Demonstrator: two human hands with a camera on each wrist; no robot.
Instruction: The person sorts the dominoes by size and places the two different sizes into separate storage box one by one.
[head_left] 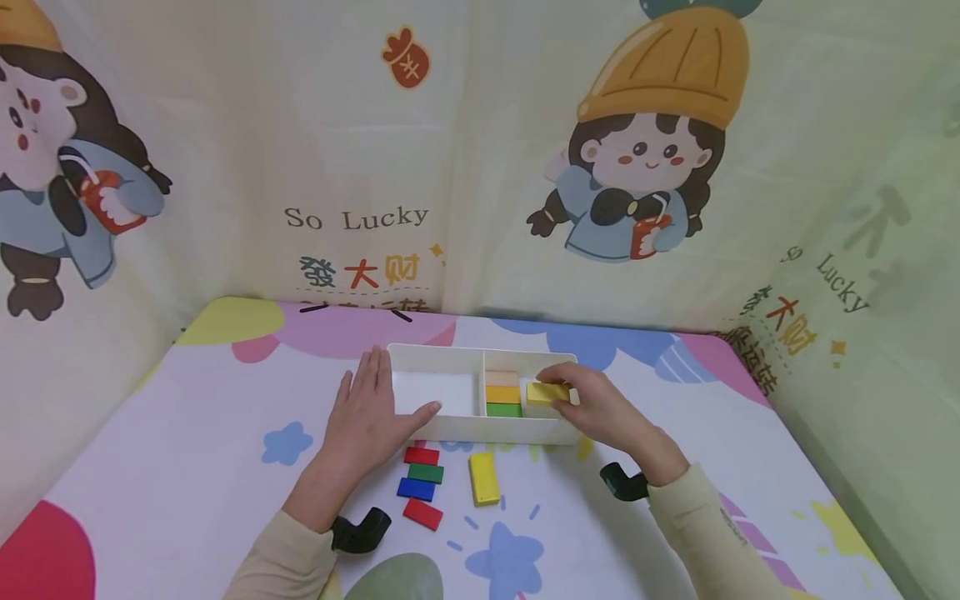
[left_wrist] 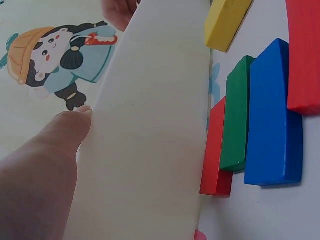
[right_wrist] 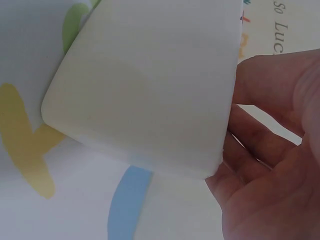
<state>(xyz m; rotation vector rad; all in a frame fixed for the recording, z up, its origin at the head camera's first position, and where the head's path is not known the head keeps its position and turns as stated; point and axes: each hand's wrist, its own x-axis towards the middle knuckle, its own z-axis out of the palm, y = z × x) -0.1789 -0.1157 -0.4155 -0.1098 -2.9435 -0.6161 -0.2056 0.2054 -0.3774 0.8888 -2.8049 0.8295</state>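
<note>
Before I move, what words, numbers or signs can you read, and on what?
"So Lucky": back curtain and right curtain; cropped in right wrist view.
"發大财": beneath each.
"¥": red bag print, back curtain.
Characters below those: cut off or blurred, unreadable.
Dark shapes, right curtain; mark, right sleeve: too blurred.
White box, blocks: none visible.

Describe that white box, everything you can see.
The white box is long, smooth and open-topped, apparently plastic, with a divider making two compartments. It stands upright on the table. The left compartment shows bare floor; the right holds beige, orange and green blocks. The left hand touches the box's left end; the right hand holds a yellow block beside those blocks.
</note>
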